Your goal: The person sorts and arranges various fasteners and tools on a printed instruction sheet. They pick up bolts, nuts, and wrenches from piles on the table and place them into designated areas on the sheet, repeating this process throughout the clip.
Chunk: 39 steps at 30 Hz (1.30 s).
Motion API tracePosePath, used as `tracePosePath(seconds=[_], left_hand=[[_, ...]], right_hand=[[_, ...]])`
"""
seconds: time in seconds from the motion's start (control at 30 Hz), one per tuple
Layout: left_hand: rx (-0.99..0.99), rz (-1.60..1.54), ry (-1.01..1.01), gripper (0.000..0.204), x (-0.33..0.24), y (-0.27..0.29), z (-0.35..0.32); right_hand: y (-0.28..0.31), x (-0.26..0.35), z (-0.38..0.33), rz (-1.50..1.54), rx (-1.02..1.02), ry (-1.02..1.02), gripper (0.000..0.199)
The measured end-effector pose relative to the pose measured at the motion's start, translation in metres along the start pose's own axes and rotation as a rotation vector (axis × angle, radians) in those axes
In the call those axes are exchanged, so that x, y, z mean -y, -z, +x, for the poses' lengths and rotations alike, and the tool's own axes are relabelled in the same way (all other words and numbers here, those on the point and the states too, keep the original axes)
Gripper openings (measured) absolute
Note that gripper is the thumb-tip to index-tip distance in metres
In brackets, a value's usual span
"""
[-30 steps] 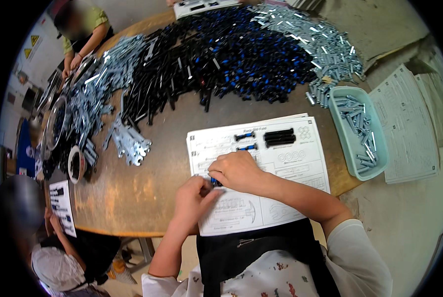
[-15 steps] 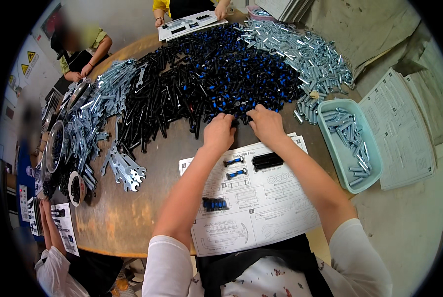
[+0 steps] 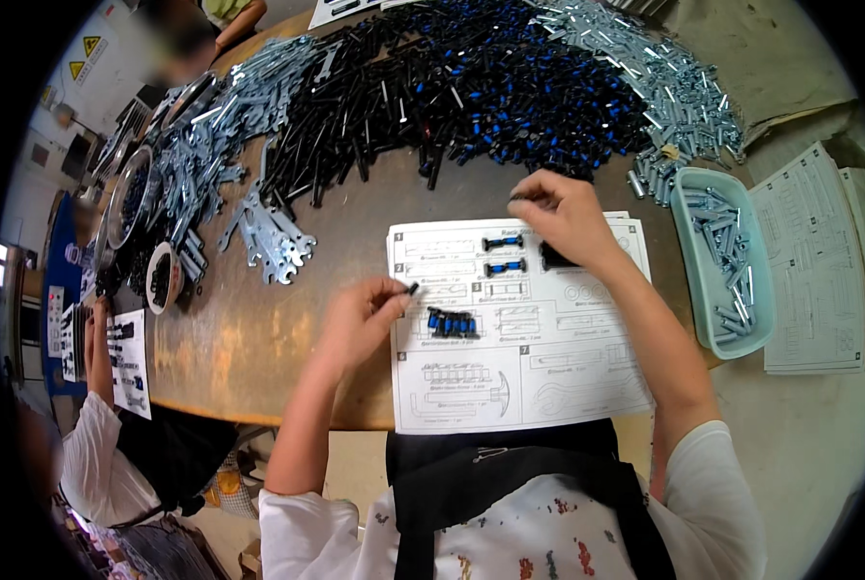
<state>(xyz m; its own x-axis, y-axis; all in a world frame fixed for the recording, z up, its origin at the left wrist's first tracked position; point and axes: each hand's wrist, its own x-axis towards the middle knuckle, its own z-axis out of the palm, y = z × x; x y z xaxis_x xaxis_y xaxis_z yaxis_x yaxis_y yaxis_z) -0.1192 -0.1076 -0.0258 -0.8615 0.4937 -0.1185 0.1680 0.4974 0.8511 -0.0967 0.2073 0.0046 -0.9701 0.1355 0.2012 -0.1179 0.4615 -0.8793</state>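
Note:
My left hand point(image 3: 360, 319) is at the left edge of a printed parts sheet point(image 3: 587, 406), pinching a short black bolt point(image 3: 412, 289) between thumb and fingers. Just below and right of it, a row of black bolts with blue bands point(image 3: 454, 322) lies on the sheet. My right hand point(image 3: 566, 215) hovers over the sheet's far edge, fingers closed on a small black piece point(image 3: 521, 198), probably a bolt, mostly hidden. Two black-and-blue bolts point(image 3: 505, 268) lie on the sheet's upper middle. Beside them a group of black parts point(image 3: 555, 256) is partly covered by my right wrist.
A big heap of black and blue bolts point(image 3: 539, 116) spreads beyond the sheet. Flat wrenches point(image 3: 270, 237) lie left, silver tubes point(image 3: 689, 97) far right. A light-green tray point(image 3: 686, 242) holds silver tubes. A small bowl point(image 3: 164, 277) and a co-worker's arm point(image 3: 99, 362) are at left.
Both hands have come back from the heap's near edge. The left moved down to the sheet's left side with a bolt; the right is above its far edge. The whole view has shifted.

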Motion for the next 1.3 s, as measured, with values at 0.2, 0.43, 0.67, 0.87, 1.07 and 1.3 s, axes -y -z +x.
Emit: tracePosePath(seconds=[0.2, 0.43, 0.67, 0.87, 1.07, 1.3], left_hand=[[-0.129, 0.28, -0.08, 0.021, -0.019, -0.026, -0.048], [-0.168, 0.063, 0.052, 0.024, -0.011, -0.03, -0.057], [0.002, 0.188, -0.2, 0.056, -0.024, -0.008, -0.037], [0.099, 0.233, -0.294, 0.048, -0.021, -0.015, -0.026], [0.051, 0.281, -0.33, 0.037, -0.019, -0.022, -0.025], [0.013, 0.236, -0.274, 0.036, -0.023, -0.029, -0.033]], right_hand=[[-0.072, 0.039, -0.029, 0.184, 0.289, -0.096, 0.016], [-0.134, 0.034, -0.05, -0.397, 0.164, 0.299, 0.017], [-0.087, 0.05, -0.076, -0.518, 0.299, 0.098, 0.035], [-0.08, 0.036, -0.102, -0.455, 0.313, 0.127, 0.043], [-0.083, 0.026, -0.099, -0.42, 0.296, 0.142, 0.032], [-0.086, 0.028, -0.101, -0.395, 0.27, 0.191, 0.031]])
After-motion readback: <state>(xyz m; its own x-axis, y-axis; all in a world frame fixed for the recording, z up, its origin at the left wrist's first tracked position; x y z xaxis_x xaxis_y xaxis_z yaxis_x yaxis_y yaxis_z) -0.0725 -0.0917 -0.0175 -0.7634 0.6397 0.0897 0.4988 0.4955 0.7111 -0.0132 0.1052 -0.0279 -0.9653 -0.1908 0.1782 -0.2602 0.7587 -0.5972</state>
